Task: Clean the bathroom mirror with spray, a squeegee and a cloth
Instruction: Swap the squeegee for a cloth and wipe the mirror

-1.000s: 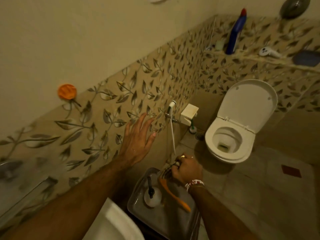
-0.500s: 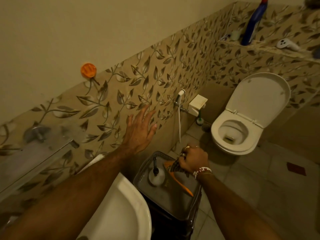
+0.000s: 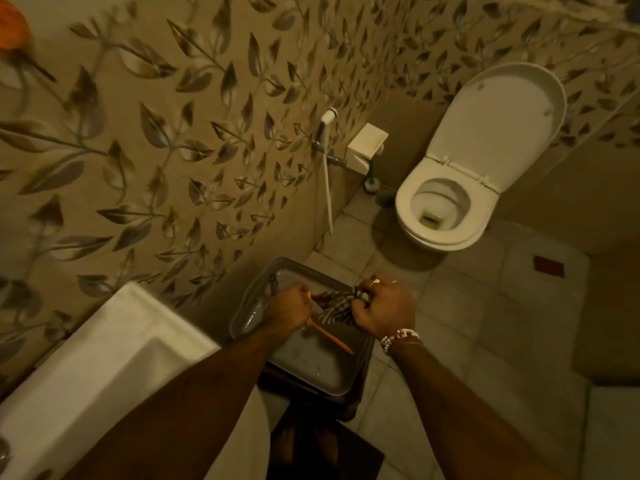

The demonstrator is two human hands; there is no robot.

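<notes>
Both fists are in the grey tray (image 3: 332, 379): my right hand (image 3: 382, 311) grips the checked cloth (image 3: 337, 306), my left hand (image 3: 289, 306) closes on the orange-handled squeegee (image 3: 330, 337).

You see tan wall tiles (image 3: 194, 140) printed with grey-brown leaves, a white toilet (image 3: 485, 157), a white sink (image 3: 104, 344), a checked cloth (image 3: 337, 306), an orange handle (image 3: 332, 337), and a red-and-white beaded bracelet (image 3: 398, 337).

The light is dim and yellowish. Beige wall tiles (image 3: 194, 140) carry a leaf pattern. The floor (image 3: 485, 323) is pale square tile. A white toilet (image 3: 446, 209) stands with its lid (image 3: 498, 123) raised, and a white sink (image 3: 104, 348) sits at lower left.
</notes>
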